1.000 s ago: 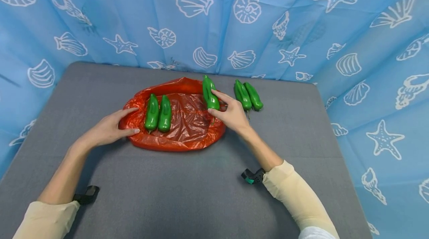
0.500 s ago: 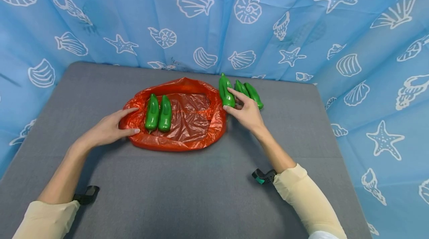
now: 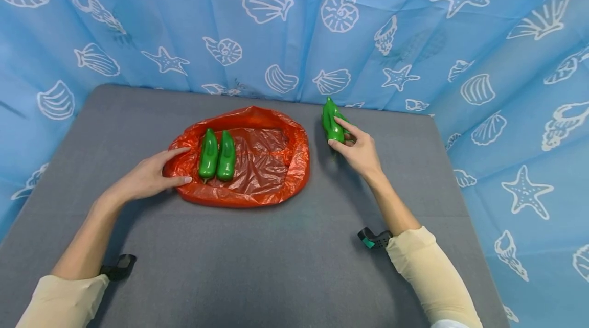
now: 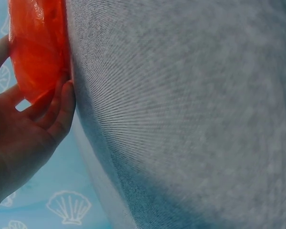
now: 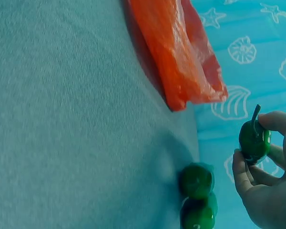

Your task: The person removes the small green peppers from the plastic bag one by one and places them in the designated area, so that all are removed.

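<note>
My right hand (image 3: 361,151) pinches a green pepper (image 3: 331,118) between thumb and fingers, its stem toward me. In the right wrist view this pepper (image 5: 255,140) is up off the table. Two more green peppers (image 5: 197,180) lie side by side on the table below it; in the head view the held pepper and hand mostly hide them. My left hand (image 3: 147,177) holds the left end of a red plastic bag (image 3: 248,200), whose rim is spread wide. Inside the bag, at its left, lie a green pepper (image 3: 208,157) and another green pepper (image 3: 226,157), both lengthwise.
A grey cloth-covered table (image 3: 257,261) carries everything. Behind it and along the right side hangs a blue curtain (image 3: 303,21) with white shells and starfish. Both wrists wear a black camera strap (image 3: 375,238).
My right hand has carried the green pepper to the right, from over the bag's right end to over the two peppers on the table. The left hand and bag stay put.
</note>
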Demonstrator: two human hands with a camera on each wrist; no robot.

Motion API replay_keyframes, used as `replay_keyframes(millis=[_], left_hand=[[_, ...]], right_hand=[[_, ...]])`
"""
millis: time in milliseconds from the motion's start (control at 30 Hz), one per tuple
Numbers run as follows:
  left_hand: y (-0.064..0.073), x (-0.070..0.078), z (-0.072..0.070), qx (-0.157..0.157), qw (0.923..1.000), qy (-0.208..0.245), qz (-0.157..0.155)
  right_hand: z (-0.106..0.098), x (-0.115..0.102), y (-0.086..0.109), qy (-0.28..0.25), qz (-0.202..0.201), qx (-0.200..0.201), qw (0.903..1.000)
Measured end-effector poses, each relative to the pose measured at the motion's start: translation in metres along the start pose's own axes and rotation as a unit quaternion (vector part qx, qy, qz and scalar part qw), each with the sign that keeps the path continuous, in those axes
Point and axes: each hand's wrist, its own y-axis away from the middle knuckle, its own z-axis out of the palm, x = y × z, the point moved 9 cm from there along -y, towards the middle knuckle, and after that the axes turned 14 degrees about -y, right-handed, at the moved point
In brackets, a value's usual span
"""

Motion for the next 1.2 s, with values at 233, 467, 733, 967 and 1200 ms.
replay_keyframes(millis=[233, 467, 733, 967, 1200], left_hand=[[0.002, -0.001, 0.006, -0.005, 1.0000, 0.002, 0.000], [0.001, -0.001, 0.005, -0.010, 0.9999, -0.001, -0.003], [0.003, -0.004, 0.004, -0.014, 0.9998, 0.002, -0.013], [0.001, -0.001, 0.002, -0.011, 0.9999, -0.002, -0.007], [0.000, 0.002, 0.000, -0.008, 1.0000, 0.002, -0.001]], right_hand=[[-0.015, 0.015, 0.003, 0.004, 0.013, 0.012, 0.9998], [-0.026, 0.000, 0.012, -0.018, 0.022, 0.029, 0.9992], [-0.044, 0.015, 0.006, -0.003, 0.021, 0.049, 0.9986], [-0.059, 0.036, -0.001, 0.008, 0.026, 0.078, 0.9965], [-0.068, 0.049, -0.002, 0.015, 0.046, 0.087, 0.9950]])
